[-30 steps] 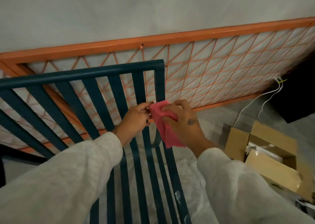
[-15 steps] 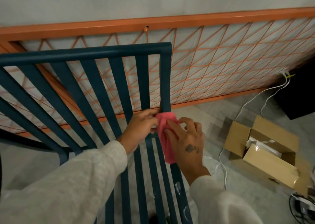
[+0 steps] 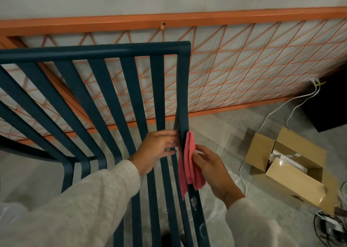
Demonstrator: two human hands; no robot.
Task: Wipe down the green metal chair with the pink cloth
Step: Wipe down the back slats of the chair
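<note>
- The right hand (image 3: 212, 169) pinched the pink cloth (image 3: 188, 164), which draped over the outermost upright (image 3: 183, 96) of the green metal chair (image 3: 93, 50).
- The upright ran lengthwise above the grip to the top rail and below it into the seat, where pale marks showed.
- The left hand (image 3: 157, 149), just across the upright, touched it with straight fingers.
- A cardboard box (image 3: 293, 179) sat on the floor (image 3: 225, 126) to the grip's right.

Open cardboard box (image 3: 293, 173), white cables (image 3: 266, 119), orange mesh frame (image 3: 225, 18).
</note>
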